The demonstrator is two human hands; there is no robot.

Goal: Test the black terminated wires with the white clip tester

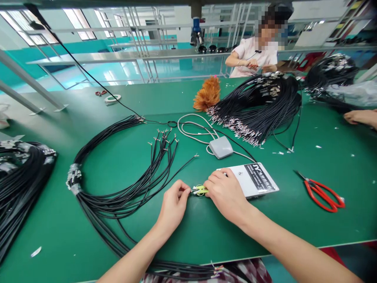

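My left hand (173, 202) is closed, its thumb and fingertips pinched on a thin cable end whose tip just shows. Most of that cable is hidden by the hand. My right hand (225, 192) is closed around a small yellow-green hand tool (200, 190), which meets the cable tip between my hands; its exact kind is unclear. Right behind that hand lies a white box (250, 179) with a black printed label. To the left, a looped bundle of black cables (118, 202) has its stripped ends fanned out. More cables (188, 269) lie across my lap.
A grey pedal (221, 147) with a coiled cord lies behind the box. Red-handled scissors (324, 194) rest at right. Large cable bundles (259, 102) and an orange duster (207, 93) are farther back. A co-worker (253, 57) sits opposite; another person's hand (359, 117) reaches in from the right.
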